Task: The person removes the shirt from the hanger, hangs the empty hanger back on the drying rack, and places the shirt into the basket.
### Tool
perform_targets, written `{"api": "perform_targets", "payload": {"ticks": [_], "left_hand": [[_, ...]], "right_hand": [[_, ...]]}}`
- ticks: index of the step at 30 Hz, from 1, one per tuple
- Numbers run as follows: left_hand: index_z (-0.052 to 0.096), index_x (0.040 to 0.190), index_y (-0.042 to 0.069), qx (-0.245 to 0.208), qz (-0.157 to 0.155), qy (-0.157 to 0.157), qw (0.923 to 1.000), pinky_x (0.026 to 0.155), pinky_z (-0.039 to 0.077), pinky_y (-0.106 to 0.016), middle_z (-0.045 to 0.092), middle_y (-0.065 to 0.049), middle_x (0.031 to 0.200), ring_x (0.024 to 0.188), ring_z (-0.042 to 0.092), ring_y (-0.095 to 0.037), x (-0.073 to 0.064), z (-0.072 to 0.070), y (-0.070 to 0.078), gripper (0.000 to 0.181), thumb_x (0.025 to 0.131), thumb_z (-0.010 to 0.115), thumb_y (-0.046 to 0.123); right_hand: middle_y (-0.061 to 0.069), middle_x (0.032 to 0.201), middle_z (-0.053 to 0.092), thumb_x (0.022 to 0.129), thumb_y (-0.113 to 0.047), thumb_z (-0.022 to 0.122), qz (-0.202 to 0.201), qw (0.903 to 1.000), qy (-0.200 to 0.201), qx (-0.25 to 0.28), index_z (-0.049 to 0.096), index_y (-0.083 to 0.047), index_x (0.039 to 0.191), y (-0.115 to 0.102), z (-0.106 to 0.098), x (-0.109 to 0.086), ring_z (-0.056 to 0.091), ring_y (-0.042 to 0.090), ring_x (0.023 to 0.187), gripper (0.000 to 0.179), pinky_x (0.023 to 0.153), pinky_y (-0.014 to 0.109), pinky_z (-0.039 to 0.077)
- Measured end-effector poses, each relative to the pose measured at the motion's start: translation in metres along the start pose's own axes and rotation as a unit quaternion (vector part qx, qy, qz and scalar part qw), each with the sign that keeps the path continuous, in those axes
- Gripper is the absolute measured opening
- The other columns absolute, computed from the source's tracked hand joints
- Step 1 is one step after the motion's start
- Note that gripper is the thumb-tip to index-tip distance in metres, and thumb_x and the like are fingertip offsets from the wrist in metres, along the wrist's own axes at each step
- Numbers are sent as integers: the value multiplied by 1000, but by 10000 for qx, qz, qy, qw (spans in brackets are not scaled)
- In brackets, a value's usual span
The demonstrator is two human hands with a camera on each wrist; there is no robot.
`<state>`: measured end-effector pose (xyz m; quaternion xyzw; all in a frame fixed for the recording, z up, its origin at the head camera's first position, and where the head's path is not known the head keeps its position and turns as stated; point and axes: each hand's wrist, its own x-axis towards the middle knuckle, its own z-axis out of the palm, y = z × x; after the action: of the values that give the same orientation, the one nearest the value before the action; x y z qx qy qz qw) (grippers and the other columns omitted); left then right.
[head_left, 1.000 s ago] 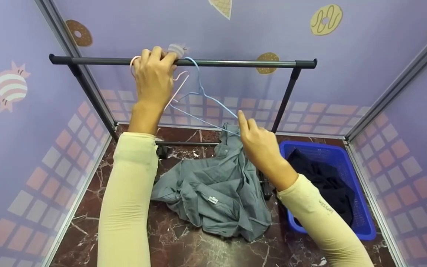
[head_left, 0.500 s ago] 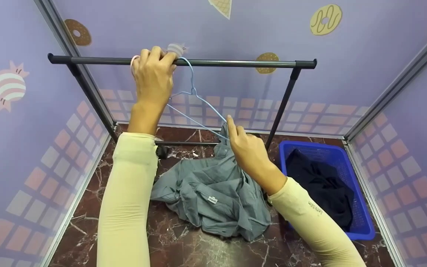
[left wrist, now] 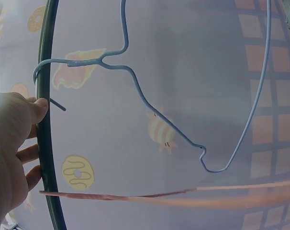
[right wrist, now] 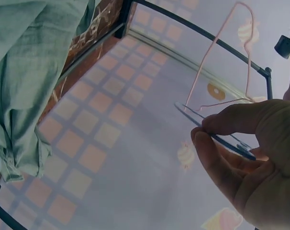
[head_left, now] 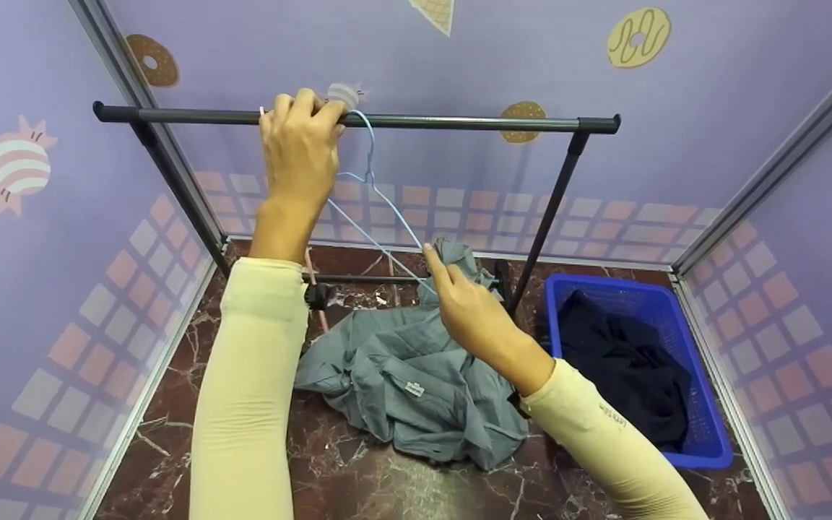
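- From a second ago, I see the right hand [head_left: 477,318] has drawn the blue hanger [left wrist: 101,61] lower and leftward; the pink hanger [left wrist: 106,197] now shows lower.
- Right pinches the blue hanger's end; left hand [head_left: 300,148] grips the black rail [head_left: 459,123].
- Blue hanger: thin wire, twisted neck, hooked over the rail, tilted.

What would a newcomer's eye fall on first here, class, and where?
Probably the crumpled grey garment on the dark marbled floor, below the rail. To its right stands a bright blue basket holding dark cloth. Above, the right hand pinches a blue hanger hooked over the rail.
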<state>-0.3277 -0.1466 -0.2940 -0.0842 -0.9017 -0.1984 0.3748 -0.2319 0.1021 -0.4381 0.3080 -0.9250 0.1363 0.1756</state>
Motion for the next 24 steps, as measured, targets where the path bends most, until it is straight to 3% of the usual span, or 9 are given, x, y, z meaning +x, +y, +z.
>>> {"api": "perform_targets", "payload": {"ticks": [5,9,17,24], "left_hand": [[76,116,11,1,17,26,10000,100,44,-51,67,-14,113,108,57,-36,0,0,0,23,96,68,21],[76,115,11,-4,20,70,10000,98,44,-50,67,-14,112,107,57,-36,-1,1,-1,23,96,68,20],[75,111,10,27,65,119,9999,96,44,-52,65,-15,107,106,56,-38,0,1,1,20,96,67,21],[74,114,9,31,118,20,9999,98,44,-51,65,-17,109,106,56,-39,-1,-1,0,21,98,66,20]], "right_hand": [[21,105,61,84,11,63,-352,9984,-74,444,25,1,161,-2,4,-5,58,28,64,86,56,40,55],[21,112,63,84,9,65,-512,9968,-191,578,25,1,161,-3,8,-9,64,32,74,87,64,42,60],[21,117,62,85,7,69,-365,9936,-607,881,21,-3,163,-2,7,-15,64,33,80,91,69,43,59],[16,114,63,85,-5,79,-617,9960,-431,490,24,-4,162,12,2,-23,66,30,92,95,79,42,60]]}}
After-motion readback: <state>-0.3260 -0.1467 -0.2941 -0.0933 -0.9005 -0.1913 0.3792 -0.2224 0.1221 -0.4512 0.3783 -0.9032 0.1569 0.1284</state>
